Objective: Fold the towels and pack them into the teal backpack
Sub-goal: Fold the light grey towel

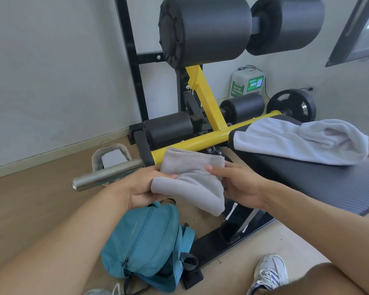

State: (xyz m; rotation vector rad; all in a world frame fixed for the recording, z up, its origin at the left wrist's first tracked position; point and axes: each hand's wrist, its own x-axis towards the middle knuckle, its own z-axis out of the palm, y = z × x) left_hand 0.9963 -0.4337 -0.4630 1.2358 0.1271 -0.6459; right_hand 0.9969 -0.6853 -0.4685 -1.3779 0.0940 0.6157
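Note:
A small grey towel (193,179), folded over on itself, hangs in the air between both hands. My left hand (141,186) grips its left rolled edge, thumb on top. My right hand (239,184) holds its right side with the fingers spread along the cloth. Directly below, the teal backpack (149,248) stands on the floor, its zip closed as far as I can see. A larger white towel (303,141) lies crumpled and unfolded on the black bench pad (320,182) to the right.
A yellow and black gym machine (202,99) with black foam rollers stands behind the hands, its steel bar (107,173) jutting left. A black weight plate (292,105) is at the back right. My white sneaker (268,271) rests on the wooden floor by the machine's black base.

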